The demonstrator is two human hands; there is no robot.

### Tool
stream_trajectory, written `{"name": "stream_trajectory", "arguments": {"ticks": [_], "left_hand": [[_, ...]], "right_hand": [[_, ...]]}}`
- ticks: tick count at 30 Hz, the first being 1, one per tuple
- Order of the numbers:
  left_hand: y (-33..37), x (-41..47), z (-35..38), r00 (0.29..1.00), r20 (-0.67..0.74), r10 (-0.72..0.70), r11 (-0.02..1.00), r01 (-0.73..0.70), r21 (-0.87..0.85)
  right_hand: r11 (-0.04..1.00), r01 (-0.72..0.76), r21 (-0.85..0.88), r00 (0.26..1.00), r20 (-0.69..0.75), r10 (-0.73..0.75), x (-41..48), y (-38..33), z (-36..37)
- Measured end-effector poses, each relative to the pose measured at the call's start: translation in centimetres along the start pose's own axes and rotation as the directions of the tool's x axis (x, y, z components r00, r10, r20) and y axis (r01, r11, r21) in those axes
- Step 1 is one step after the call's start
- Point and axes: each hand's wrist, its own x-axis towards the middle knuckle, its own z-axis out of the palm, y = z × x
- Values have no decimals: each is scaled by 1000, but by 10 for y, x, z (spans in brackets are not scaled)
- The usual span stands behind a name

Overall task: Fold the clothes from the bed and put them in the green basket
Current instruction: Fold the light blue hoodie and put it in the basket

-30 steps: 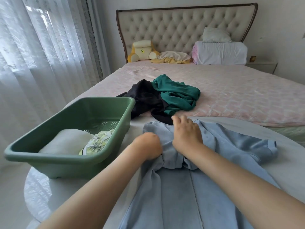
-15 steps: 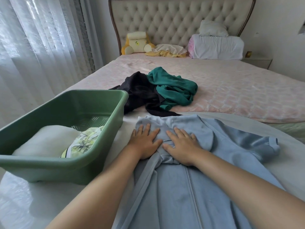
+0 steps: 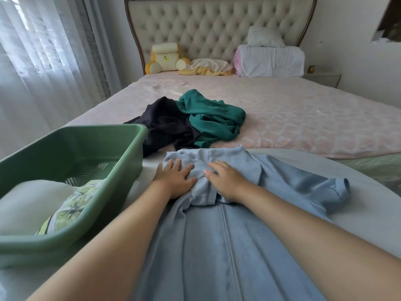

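A light blue zip-front garment (image 3: 217, 246) lies spread on the white round table in front of me, one short sleeve out to the right. My left hand (image 3: 175, 181) and my right hand (image 3: 225, 181) press flat, fingers straight, on its bunched collar end, side by side. The green basket (image 3: 121, 177) stands to the left on the table, holding a white folded piece (image 3: 28, 203) and a green-patterned folded piece (image 3: 71, 209). On the pink bed beyond lie a crumpled black garment (image 3: 165, 124) and a teal garment (image 3: 212, 118), touching each other.
The pink bed (image 3: 303, 118) has a tufted headboard, a plush toy (image 3: 165, 59), a cloth heap and white pillows (image 3: 271, 59) at its far end. Sheer curtains hang at the left. A nightstand (image 3: 323, 77) stands at the right.
A second ago my left hand was curled in a fist on the collar; both hands now lie flat on it, a little further apart than half a second ago. My view has shifted slightly.
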Motion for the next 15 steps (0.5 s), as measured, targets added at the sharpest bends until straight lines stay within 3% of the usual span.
{"name": "stream_trajectory", "arguments": {"ticks": [3, 5, 8, 11, 15], "left_hand": [[21, -4, -9, 986, -162, 35, 999, -35, 3], [50, -8, -16, 950, -301, 82, 993, -102, -52], [106, -13, -26, 889, -399, 223, 957, -277, -83], [165, -11, -32, 839, -404, 363, 898, -431, -89], [226, -7, -28, 841, -291, 456, 854, -506, -121]], "right_hand": [[998, 22, -61, 978, -207, -34, -19, 27, -23], [991, -42, -130, 963, -269, 6, -34, 56, -38], [966, -163, -201, 941, -326, 91, -59, 101, -60], [918, -282, -278, 923, -341, 180, -84, 141, -81], [889, -352, -293, 910, -332, 250, -109, 185, -98]]}}
